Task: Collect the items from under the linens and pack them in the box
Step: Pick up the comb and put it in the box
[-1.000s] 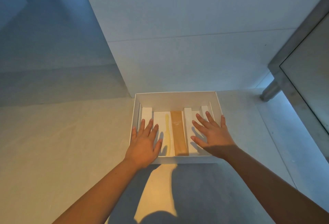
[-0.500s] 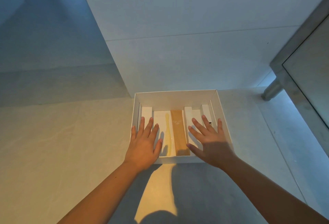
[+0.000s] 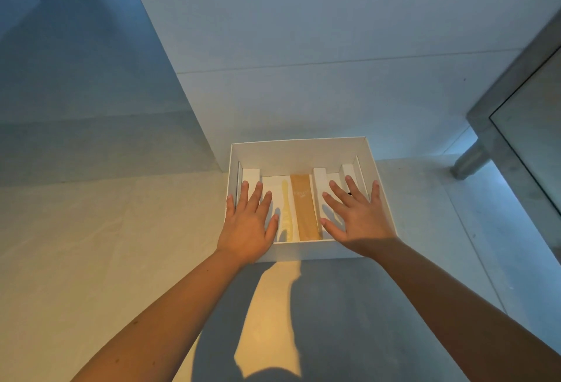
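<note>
An open white box (image 3: 299, 147) stands on the counter against the wall. Inside it, white dividers form slots. A pale yellow comb (image 3: 287, 214) lies in a middle slot, and a tan flat packet (image 3: 305, 210) lies right beside it. My left hand (image 3: 247, 225) is spread flat, palm down, over the box's left part. My right hand (image 3: 358, 217) is spread the same way over the right part and hides what lies below it. Neither hand holds anything. A small dark thing (image 3: 349, 194) peeks out by my right fingers.
The pale stone counter (image 3: 106, 245) stretches left and toward me. A tiled wall (image 3: 303, 47) rises just behind the box. At the right stands a metal-framed mirror (image 3: 522, 114) on a round metal foot (image 3: 467, 163). My arms cast shadows on the counter below.
My right hand has slid a little to the right over the box, its little finger now at the right wall. My left hand stays where it was.
</note>
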A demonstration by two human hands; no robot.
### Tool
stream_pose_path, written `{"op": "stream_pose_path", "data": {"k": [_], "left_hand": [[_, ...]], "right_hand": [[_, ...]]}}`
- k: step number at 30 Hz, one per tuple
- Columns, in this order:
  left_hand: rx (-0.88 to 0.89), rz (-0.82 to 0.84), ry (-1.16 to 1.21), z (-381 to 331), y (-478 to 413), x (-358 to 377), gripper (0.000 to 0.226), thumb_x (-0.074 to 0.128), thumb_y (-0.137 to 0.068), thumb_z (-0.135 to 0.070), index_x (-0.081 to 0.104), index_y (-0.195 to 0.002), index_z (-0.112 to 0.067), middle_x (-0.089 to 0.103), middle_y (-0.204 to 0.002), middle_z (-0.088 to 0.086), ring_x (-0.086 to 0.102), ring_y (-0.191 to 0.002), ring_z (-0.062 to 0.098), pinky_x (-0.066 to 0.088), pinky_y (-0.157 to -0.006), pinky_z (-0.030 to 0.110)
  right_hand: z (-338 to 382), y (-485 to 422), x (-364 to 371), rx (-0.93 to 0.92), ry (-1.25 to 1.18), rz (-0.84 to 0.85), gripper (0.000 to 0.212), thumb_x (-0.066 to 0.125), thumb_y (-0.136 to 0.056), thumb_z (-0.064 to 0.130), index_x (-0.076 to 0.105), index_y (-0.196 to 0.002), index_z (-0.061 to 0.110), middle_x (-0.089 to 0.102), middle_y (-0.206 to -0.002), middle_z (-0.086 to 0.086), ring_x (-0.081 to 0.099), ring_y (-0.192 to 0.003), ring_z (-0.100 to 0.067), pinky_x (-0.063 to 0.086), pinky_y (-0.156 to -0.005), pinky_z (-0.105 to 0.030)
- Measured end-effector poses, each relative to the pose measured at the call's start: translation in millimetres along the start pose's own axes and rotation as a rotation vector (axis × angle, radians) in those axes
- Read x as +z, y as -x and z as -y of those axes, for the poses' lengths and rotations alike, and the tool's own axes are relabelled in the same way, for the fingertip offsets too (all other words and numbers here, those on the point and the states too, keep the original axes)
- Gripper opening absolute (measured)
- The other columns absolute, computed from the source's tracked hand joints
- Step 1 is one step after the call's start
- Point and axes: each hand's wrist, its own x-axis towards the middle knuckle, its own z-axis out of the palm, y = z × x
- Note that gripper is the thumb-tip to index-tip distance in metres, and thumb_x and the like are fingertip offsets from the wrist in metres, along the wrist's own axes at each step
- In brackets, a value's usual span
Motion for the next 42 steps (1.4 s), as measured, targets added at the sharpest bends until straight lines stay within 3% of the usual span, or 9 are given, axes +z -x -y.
{"op": "stream_pose_path", "data": {"k": [4,10,26,30,32,35,36,39,42], "left_hand": [[-0.008,-0.013,-0.004,0,-6,2,0.075,-0.008,-0.081,-0.058,0.001,-0.148,-0.026,-0.012,-0.156,-0.001,-0.023,-0.139,0.023,-0.023,-0.103,0.041],[-0.032,-0.031,-0.011,0,-18,5,0.065,0.004,-0.091,-0.056,0.004,-0.149,-0.026,-0.010,-0.157,-0.001,-0.021,-0.140,0.023,-0.025,-0.101,0.040],[-0.027,-0.054,-0.036,0,-23,8,0.067,0.000,-0.089,-0.056,0.006,-0.149,-0.026,-0.006,-0.157,-0.001,-0.017,-0.141,0.023,-0.023,-0.103,0.040],[-0.019,-0.020,-0.105,-2,-17,1,0.068,-0.001,-0.088,-0.056,0.004,-0.149,-0.024,-0.008,-0.157,0.001,-0.017,-0.141,0.025,-0.023,-0.103,0.042],[-0.030,0.001,-0.139,-4,-11,-11,0.067,0.004,-0.091,-0.056,0.003,-0.149,-0.022,-0.009,-0.157,0.003,-0.018,-0.141,0.026,-0.021,-0.103,0.043],[-0.036,-0.023,-0.130,-10,-1,-47,0.065,0.010,-0.093,-0.055,0.006,-0.149,-0.021,-0.006,-0.157,0.004,-0.017,-0.141,0.026,-0.019,-0.105,0.044],[-0.027,-0.033,-0.118,-13,3,-63,0.065,0.012,-0.094,-0.054,0.006,-0.149,-0.021,-0.005,-0.157,0.004,-0.018,-0.140,0.026,-0.018,-0.105,0.044],[0.025,-0.066,-0.103,-27,17,-124,0.063,0.015,-0.094,-0.051,0.010,-0.149,-0.019,-0.001,-0.157,0.005,-0.013,-0.142,0.028,-0.015,-0.106,0.045],[0.043,-0.097,-0.071,-43,33,-197,0.061,0.025,-0.095,-0.047,0.017,-0.148,-0.017,0.007,-0.156,0.007,-0.003,-0.142,0.031,-0.013,-0.106,0.047]], "right_hand": [[-3,-8,1,0.004,0.006,-0.005,0.075,-0.001,-0.080,0.068,0.017,-0.146,0.037,0.003,-0.156,0.008,-0.011,-0.143,-0.020,-0.032,-0.098,-0.051],[-10,-20,-1,0.012,0.014,-0.024,0.075,-0.001,-0.080,0.066,0.016,-0.146,0.036,0.004,-0.156,0.007,-0.008,-0.143,-0.021,-0.025,-0.102,-0.053],[-12,-24,-5,-0.019,0.018,-0.025,0.072,0.003,-0.082,0.063,0.021,-0.146,0.035,0.009,-0.156,0.007,-0.004,-0.144,-0.020,-0.025,-0.103,-0.053],[-10,-17,-10,0.016,0.000,0.026,0.069,0.007,-0.086,0.064,0.014,-0.147,0.033,0.003,-0.157,0.006,-0.007,-0.144,-0.020,-0.025,-0.103,-0.052],[-7,-9,-23,0.008,-0.019,0.027,0.063,0.022,-0.092,0.058,0.018,-0.148,0.028,0.009,-0.156,0.002,0.000,-0.144,-0.022,-0.016,-0.107,-0.056],[-1,6,-59,-0.045,-0.121,-0.111,0.054,0.063,-0.085,0.036,0.052,-0.131,0.011,0.046,-0.139,-0.013,0.038,-0.131,-0.037,0.015,-0.102,-0.069],[0,9,-75,-0.025,-0.145,-0.119,0.053,0.065,-0.083,0.035,0.054,-0.130,0.011,0.047,-0.138,-0.013,0.040,-0.130,-0.037,0.017,-0.101,-0.069],[4,18,-129,0.043,-0.135,-0.008,0.056,0.040,-0.094,0.043,0.028,-0.145,0.023,0.019,-0.154,-0.001,0.014,-0.143,-0.026,0.002,-0.110,-0.059],[-2,33,-196,0.046,-0.219,-0.034,0.053,0.039,-0.096,0.036,0.027,-0.146,0.022,0.019,-0.155,-0.002,0.010,-0.143,-0.026,0.003,-0.111,-0.056]]}}
